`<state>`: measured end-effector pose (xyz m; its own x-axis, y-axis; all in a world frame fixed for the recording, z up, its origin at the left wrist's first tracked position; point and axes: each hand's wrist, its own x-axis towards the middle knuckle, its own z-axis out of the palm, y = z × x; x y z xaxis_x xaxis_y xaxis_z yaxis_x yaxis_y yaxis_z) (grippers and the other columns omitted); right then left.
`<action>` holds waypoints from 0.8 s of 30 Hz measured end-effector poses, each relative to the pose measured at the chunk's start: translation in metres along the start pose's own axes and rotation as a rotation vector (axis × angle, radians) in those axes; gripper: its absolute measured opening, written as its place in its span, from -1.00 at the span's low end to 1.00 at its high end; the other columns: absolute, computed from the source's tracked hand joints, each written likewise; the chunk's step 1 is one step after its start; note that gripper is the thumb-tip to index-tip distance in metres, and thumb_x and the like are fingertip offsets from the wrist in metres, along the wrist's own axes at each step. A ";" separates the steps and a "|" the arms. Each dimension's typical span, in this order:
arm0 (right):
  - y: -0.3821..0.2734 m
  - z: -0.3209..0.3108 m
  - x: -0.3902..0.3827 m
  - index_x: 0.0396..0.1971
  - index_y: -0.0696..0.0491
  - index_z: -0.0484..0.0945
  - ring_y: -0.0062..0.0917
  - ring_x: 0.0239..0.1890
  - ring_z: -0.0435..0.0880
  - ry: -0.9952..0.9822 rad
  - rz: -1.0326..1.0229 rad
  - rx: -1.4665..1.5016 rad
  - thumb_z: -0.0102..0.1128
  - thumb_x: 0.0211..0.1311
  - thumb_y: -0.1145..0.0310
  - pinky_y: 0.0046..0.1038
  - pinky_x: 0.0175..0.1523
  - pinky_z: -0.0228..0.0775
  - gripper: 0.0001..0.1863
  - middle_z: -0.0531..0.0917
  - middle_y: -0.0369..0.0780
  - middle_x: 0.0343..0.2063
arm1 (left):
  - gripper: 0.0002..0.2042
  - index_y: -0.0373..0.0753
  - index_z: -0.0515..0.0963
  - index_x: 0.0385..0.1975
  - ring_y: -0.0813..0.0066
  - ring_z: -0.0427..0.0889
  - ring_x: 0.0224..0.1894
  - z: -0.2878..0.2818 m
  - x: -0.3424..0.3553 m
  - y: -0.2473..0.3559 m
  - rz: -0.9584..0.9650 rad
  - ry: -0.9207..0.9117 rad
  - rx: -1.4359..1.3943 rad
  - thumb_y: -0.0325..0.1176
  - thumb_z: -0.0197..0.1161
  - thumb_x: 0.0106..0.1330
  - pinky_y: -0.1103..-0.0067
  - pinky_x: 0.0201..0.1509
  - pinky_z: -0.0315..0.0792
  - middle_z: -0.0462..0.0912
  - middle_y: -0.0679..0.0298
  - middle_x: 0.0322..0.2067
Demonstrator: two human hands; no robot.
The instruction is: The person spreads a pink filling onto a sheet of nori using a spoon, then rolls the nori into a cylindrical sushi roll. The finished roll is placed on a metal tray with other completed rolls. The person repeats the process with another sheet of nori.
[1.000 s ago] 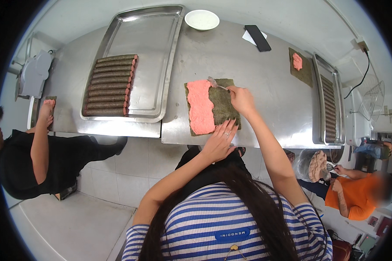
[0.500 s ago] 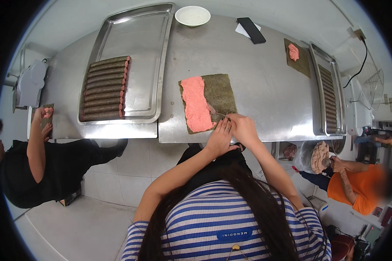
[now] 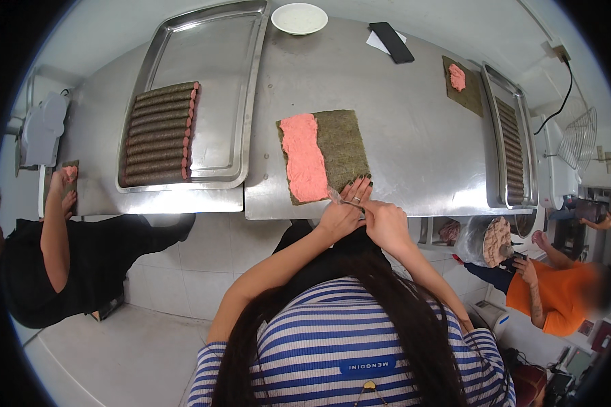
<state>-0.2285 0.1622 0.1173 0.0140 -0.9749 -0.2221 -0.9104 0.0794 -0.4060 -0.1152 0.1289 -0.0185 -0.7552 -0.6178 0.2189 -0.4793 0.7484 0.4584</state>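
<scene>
Seaweed sheet is lying on the bench before me, pink paste covering its left part. My left hand is resting with fingers extended over the sheet's near right corner. My right hand is gripping a small utensil in curled fingers, its head sitting by the paste's near right corner.
</scene>
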 end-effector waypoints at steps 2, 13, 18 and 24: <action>-0.004 -0.007 0.003 -0.35 0.08 0.59 -0.09 -0.40 0.63 0.043 -0.003 0.037 0.03 0.10 0.45 -0.08 -0.31 0.45 -0.83 0.64 -0.06 -0.42 | -0.38 -0.46 0.14 0.27 0.11 0.03 0.41 0.000 0.000 -0.002 0.018 -0.006 -0.005 -0.17 -0.10 0.28 0.32 0.43 -0.06 0.05 -0.06 0.36; -0.006 0.042 0.004 -0.18 0.21 0.54 -0.19 -0.48 0.64 0.121 -0.112 -0.187 0.13 -0.09 0.49 -0.24 -0.43 0.51 -0.64 0.56 -0.09 -0.28 | -0.44 -0.47 0.17 0.24 0.14 -0.01 0.42 -0.002 0.004 -0.002 0.055 -0.074 0.175 -0.20 -0.17 0.32 0.34 0.44 -0.07 0.05 -0.06 0.35; -0.009 0.059 -0.001 -0.14 0.21 0.51 -0.23 -0.53 0.62 0.138 -0.403 -0.120 0.12 -0.09 0.46 -0.25 -0.48 0.50 -0.60 0.53 -0.12 -0.28 | -0.44 -0.45 0.12 0.28 0.12 -0.01 0.42 0.000 0.001 -0.004 0.092 -0.026 0.172 -0.24 -0.19 0.33 0.31 0.45 -0.08 0.05 -0.04 0.35; -0.008 0.038 0.034 -0.09 0.14 0.49 -0.26 -0.50 0.63 0.322 -0.180 -0.105 0.07 0.00 0.44 -0.29 -0.43 0.50 -0.61 0.51 -0.14 -0.33 | -0.46 -0.41 0.24 0.23 0.09 0.07 0.38 0.001 0.001 -0.005 0.131 -0.114 0.230 -0.23 -0.11 0.29 0.25 0.44 -0.08 0.20 -0.05 0.28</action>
<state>-0.2052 0.1367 0.0794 0.0620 -0.9881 0.1407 -0.9430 -0.1042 -0.3162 -0.1137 0.1250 -0.0218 -0.8564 -0.4911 0.1593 -0.4537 0.8631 0.2221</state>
